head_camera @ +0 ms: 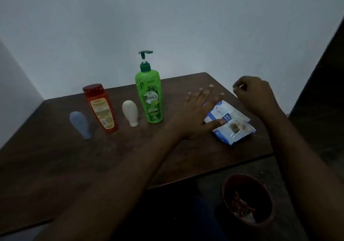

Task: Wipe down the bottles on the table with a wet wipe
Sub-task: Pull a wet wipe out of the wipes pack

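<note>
Several bottles stand in a row on the dark wooden table: a small blue-grey tube, a red bottle, a small white tube and a tall green pump bottle. To their right lies a blue and white wet wipe pack. My left hand rests flat with spread fingers on the pack's left end, thumb on its label. My right hand hovers above the table's far right corner, fingers curled, pinching a small pale strip that I cannot identify.
A dark red bin with scraps inside stands on the floor below the table's right front edge. A pale wall runs behind the table and along its left side. A dark panel rises at the far right.
</note>
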`<state>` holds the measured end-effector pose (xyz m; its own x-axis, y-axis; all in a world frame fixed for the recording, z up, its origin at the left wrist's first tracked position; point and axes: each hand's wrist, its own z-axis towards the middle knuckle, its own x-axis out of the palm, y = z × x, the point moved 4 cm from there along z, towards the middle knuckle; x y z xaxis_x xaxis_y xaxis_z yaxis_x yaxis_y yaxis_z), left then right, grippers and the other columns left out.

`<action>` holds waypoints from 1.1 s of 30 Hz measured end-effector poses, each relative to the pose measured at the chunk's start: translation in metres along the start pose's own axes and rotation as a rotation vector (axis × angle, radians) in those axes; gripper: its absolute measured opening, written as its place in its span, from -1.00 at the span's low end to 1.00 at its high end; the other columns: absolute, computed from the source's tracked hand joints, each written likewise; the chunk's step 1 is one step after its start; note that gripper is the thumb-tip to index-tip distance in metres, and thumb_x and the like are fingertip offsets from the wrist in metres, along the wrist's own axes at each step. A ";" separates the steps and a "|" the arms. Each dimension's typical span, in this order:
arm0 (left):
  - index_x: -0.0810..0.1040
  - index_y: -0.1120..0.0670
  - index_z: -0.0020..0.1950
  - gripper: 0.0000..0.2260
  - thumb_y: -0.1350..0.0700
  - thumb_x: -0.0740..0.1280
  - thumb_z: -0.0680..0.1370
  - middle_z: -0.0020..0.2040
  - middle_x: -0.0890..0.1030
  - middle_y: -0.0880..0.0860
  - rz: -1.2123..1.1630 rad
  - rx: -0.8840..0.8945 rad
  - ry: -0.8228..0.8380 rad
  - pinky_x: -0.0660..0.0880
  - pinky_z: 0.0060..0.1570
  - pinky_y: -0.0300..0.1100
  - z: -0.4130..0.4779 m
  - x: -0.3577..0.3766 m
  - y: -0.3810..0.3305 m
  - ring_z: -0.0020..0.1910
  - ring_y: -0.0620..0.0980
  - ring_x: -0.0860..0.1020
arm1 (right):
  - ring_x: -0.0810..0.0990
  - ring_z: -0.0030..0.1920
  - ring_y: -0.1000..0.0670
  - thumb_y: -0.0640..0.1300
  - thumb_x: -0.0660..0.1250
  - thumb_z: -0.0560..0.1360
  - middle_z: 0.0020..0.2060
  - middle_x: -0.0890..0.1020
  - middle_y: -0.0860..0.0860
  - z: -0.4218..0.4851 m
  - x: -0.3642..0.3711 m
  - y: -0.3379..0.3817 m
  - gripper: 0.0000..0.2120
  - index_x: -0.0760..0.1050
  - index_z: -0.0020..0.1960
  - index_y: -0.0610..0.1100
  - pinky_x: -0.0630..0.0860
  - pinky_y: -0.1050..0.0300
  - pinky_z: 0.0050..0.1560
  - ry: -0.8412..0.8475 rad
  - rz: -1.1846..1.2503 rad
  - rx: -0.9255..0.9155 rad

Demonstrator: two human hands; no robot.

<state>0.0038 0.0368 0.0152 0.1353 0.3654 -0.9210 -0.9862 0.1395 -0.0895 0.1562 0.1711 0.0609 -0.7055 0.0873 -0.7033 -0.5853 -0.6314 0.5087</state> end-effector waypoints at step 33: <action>0.06 -0.05 0.69 -0.17 -0.48 0.14 0.57 0.72 -0.10 0.06 -0.254 -0.209 0.162 0.11 0.60 0.22 0.012 0.073 -0.001 0.69 0.09 0.00 | 0.57 -0.15 -0.05 -0.10 0.34 0.55 -0.13 0.65 -0.15 -0.001 0.026 -0.032 -0.78 0.61 -0.08 -0.27 0.46 0.08 -0.21 0.151 0.414 0.390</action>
<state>0.0161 0.0748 -0.0474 0.3775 0.1904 -0.9062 -0.9238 0.0102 -0.3827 0.1570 0.1926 0.0257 -0.8589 -0.2348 -0.4552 -0.3968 -0.2570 0.8812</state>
